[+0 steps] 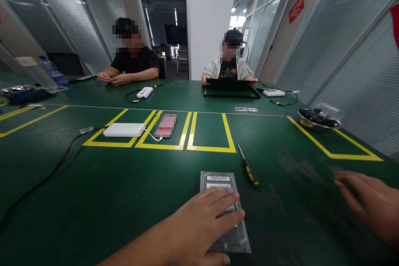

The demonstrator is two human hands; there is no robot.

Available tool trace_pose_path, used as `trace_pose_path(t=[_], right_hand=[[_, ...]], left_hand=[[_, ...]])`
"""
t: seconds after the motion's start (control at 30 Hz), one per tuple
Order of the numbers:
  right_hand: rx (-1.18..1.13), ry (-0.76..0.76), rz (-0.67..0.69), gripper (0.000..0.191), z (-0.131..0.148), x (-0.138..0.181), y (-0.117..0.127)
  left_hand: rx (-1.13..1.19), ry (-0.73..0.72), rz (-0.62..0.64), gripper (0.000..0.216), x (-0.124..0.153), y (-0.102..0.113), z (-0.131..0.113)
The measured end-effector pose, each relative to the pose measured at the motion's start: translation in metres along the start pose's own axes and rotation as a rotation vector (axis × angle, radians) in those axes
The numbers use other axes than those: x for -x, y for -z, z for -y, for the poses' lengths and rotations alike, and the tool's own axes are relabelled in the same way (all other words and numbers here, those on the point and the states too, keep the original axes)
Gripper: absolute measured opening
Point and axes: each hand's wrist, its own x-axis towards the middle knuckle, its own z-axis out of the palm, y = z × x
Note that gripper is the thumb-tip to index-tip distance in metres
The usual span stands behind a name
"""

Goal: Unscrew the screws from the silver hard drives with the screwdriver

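Your left hand (208, 218) lies across the metal drive (233, 237) on the near table (124, 191), fingers slightly spread; your right hand (370, 204), fingers partly open, is at near right (a screwdriver (248, 170) lies farther off, right of the drive).

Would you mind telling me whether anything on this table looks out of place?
The nearest white device overlaps the yellow tape instead of sitting wholly inside one outline, so looks misplaced. Dull patches right of the screwdriver could be smudges or reflections.
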Motion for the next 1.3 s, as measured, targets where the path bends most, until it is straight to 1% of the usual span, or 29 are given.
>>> trace_pose_path(t=[0.03, 0.1, 0.13, 0.2, 0.3, 0.37, 0.43, 0.5, 0.57, 0.63, 0.7, 0.8, 0.9, 0.97, 1.03, 1.13, 1.2, 1.3], right_hand=[[-0.033, 0.073, -0.02, 0.029, 0.019, -0.007, 0.008], [-0.139, 0.13, -0.04, 0.03, 0.063, -0.021, 0.023], [-0.215, 0.118, -0.039, 0.03, 0.086, -0.027, 0.03], [-0.388, 0.088, 0.002, 0.026, 0.13, -0.037, 0.041], [-0.679, 0.088, 0.09, 0.022, 0.187, -0.045, 0.049], [-0.861, 0.061, 0.175, 0.023, 0.215, -0.045, 0.049], [-1.044, -0.016, 0.262, 0.025, 0.235, -0.044, 0.043], [-1.215, -0.11, 0.292, 0.026, 0.25, -0.04, 0.032], [-1.312, -0.174, 0.282, 0.026, 0.259, -0.034, 0.019], [-1.36, -0.194, 0.273, 0.026, 0.263, -0.027, 0.007], [-1.395, -0.192, 0.282, 0.025, 0.263, -0.022, -0.001], [-1.414, -0.169, 0.292, 0.024, 0.26, -0.019, -0.005], [-1.401, -0.158, 0.297, 0.025, 0.255, -0.019, -0.002], [-1.396, -0.16, 0.323, 0.026, 0.253, -0.02, 0.001], [-1.392, -0.149, 0.353, 0.026, 0.251, -0.02, 0.004], [-1.403, -0.113, 0.388, 0.026, 0.249, -0.019, 0.01], [-1.426, -0.105, 0.409, 0.026, 0.248, -0.018, 0.014], [-1.462, -0.117, 0.445, 0.029, 0.247, -0.017, 0.018]], left_hand=[[-0.001, 0.002, 0.002, 0.076, 0.0, 0.0, 0.0], [-0.002, 0.003, 0.004, 0.076, 0.0, 0.0, 0.0], [-0.002, 0.003, 0.005, 0.077, 0.0, 0.0, 0.0], [-0.002, 0.0, 0.005, 0.077, 0.0, 0.0, -0.001], [0.006, -0.003, -0.003, 0.078, 0.0, -0.001, -0.001], [0.017, -0.004, -0.006, 0.079, 0.0, 0.0, -0.001], [0.031, -0.007, -0.008, 0.079, -0.001, 0.002, -0.001], [0.052, -0.019, -0.014, 0.078, -0.003, 0.006, -0.001], [0.076, -0.04, -0.021, 0.076, -0.004, 0.011, -0.002], [0.098, -0.055, -0.037, 0.071, -0.006, 0.013, -0.003], [0.137, -0.069, -0.09, 0.061, -0.007, 0.012, -0.003], [0.25, -0.082, -0.258, 0.04, -0.009, 0.001, -0.001], [0.251, 0.05, -0.528, 0.013, -0.011, -0.012, 0.002], [0.214, 0.06, -0.655, 0.007, -0.014, -0.016, 0.004], [0.163, 0.054, -0.74, 0.007, -0.017, -0.015, 0.006], [0.095, 0.014, -0.78, 0.008, -0.021, -0.009, 0.008], [0.078, -0.024, -0.763, 0.012, -0.023, -0.004, 0.008], [0.096, -0.078, -0.742, 0.012, -0.027, 0.001, 0.007]])
